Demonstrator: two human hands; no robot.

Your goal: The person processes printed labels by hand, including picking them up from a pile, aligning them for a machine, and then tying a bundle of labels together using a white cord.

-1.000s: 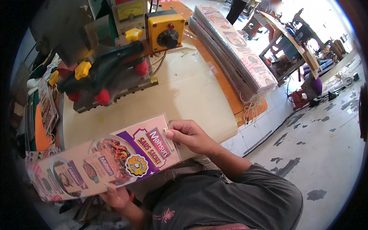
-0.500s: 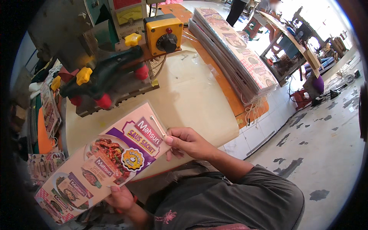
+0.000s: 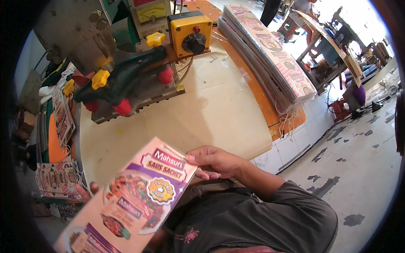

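A long printed cardboard display card [image 3: 126,202], cream and purple with food pictures, is held tilted over the near edge of the table. My right hand [image 3: 219,162] pinches its upper right corner between thumb and fingers, near the cord along the top edge. My left hand [image 3: 87,192] is mostly hidden behind the card. Its fingers show past the card's left edge, apart and stretched out. The card's lower end runs out of the picture.
A dark green press [image 3: 122,80] with yellow star knobs and red caps stands at the back left, beside a yellow control box [image 3: 190,33]. Stacked cards [image 3: 270,55] lie along the table's right side. More corded cards [image 3: 57,180] are at the left. Pale sheeting [image 3: 228,126] covers the table.
The card has swung lower and nearer to me. My left hand has left its lower edge and moved left behind it. My right hand keeps hold of the corner.
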